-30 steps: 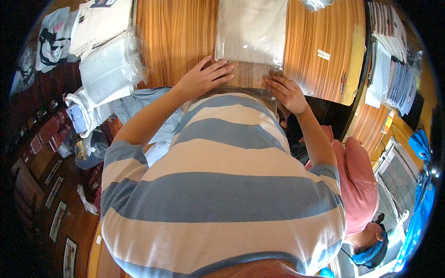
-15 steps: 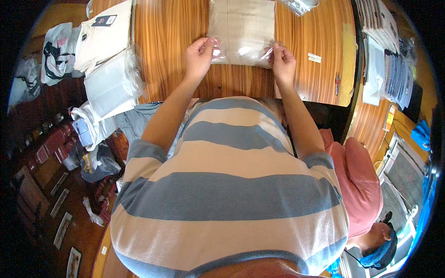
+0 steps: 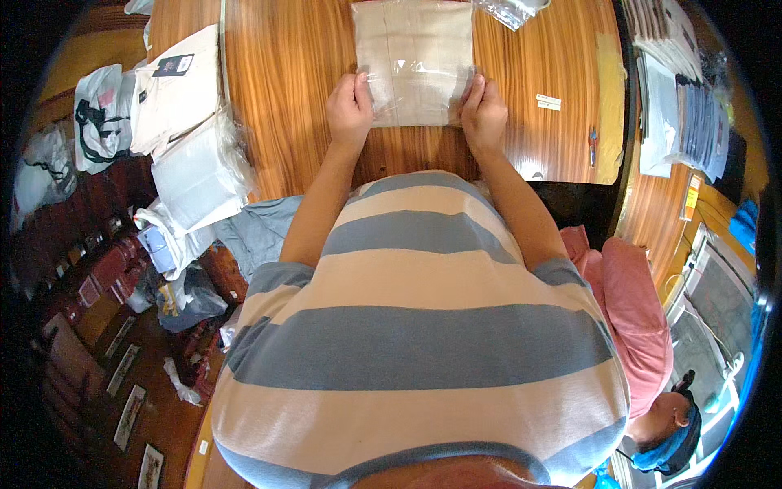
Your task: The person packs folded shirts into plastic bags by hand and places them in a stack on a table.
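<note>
A folded beige garment in a clear plastic bag [image 3: 415,49] lies at the far middle of the wooden table. My left hand [image 3: 350,110] pinches the near left side of the bag between thumb and fingers. On the opposite side, my right hand [image 3: 485,114] grips the plastic in the same way. Light glints off creases in the film between both hands.
To the left are a cream folded shirt with a dark tag [image 3: 183,81] and a stack of clear bags [image 3: 199,175]. A red-and-blue pen [image 3: 593,147] and white label strips [image 3: 548,102] lie right. Folded garments [image 3: 702,134] are stacked further right. Another person [image 3: 631,326] is behind on my right.
The bagged garment has come slightly nearer my body. My right hand has shifted left, and the two hands are a little closer together, both still on the plastic. The view has tilted slightly.
</note>
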`<move>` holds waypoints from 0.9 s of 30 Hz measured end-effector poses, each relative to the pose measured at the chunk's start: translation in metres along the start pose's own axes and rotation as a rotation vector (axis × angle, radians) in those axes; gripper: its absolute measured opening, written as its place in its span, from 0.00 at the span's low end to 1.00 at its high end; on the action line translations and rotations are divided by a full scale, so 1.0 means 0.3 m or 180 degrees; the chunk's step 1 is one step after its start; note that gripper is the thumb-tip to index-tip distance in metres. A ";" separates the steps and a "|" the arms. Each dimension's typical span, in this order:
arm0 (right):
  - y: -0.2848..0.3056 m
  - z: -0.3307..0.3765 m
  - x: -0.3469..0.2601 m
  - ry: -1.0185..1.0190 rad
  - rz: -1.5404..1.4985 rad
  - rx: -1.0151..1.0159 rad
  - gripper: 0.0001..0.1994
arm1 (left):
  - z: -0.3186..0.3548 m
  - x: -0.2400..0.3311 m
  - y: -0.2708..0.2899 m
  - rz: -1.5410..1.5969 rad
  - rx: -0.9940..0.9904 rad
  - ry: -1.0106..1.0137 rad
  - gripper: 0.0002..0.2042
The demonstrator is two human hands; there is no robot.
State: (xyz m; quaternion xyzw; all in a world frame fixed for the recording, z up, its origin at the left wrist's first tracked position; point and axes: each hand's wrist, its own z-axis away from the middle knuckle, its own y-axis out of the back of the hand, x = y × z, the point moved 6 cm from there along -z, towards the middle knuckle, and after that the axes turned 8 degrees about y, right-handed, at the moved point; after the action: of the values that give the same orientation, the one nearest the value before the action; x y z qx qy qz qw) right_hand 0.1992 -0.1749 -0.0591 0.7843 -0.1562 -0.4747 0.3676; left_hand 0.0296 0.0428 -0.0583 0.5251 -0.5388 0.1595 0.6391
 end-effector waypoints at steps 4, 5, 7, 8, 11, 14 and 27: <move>-0.015 -0.016 0.009 -0.0071 0.0069 -0.0013 0.23 | -0.017 -0.021 0.010 -0.0059 0.0055 0.0213 0.17; -0.015 -0.037 -0.001 -0.0082 0.0031 -0.0084 0.21 | -0.030 -0.042 0.000 -0.0173 -0.0022 0.0541 0.18; -0.014 -0.086 -0.014 -0.0118 -0.0035 -0.0231 0.20 | -0.053 -0.031 -0.007 -0.0803 -0.0327 0.0887 0.20; -0.019 -0.099 0.011 -0.0330 0.0136 -0.0538 0.19 | -0.086 0.035 0.009 -0.1324 -0.0559 0.0887 0.20; -0.020 -0.113 0.026 -0.0191 -0.0098 -0.0296 0.20 | -0.134 0.090 0.039 -0.2091 -0.0774 0.0737 0.18; -0.037 -0.108 0.046 -0.0389 -0.0105 -0.0491 0.21 | -0.096 0.150 0.022 -0.1699 -0.0617 -0.0220 0.19; 0.022 -0.137 0.044 0.0481 0.1261 -0.0093 0.17 | 0.031 0.144 -0.164 -0.1736 -0.1131 -0.1422 0.30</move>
State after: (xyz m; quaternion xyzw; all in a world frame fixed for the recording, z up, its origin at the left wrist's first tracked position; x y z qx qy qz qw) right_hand 0.2417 -0.1696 -0.0512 0.7663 -0.2723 -0.3352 0.4757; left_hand 0.0784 -0.0002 -0.0470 0.5519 -0.5246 -0.2301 0.6060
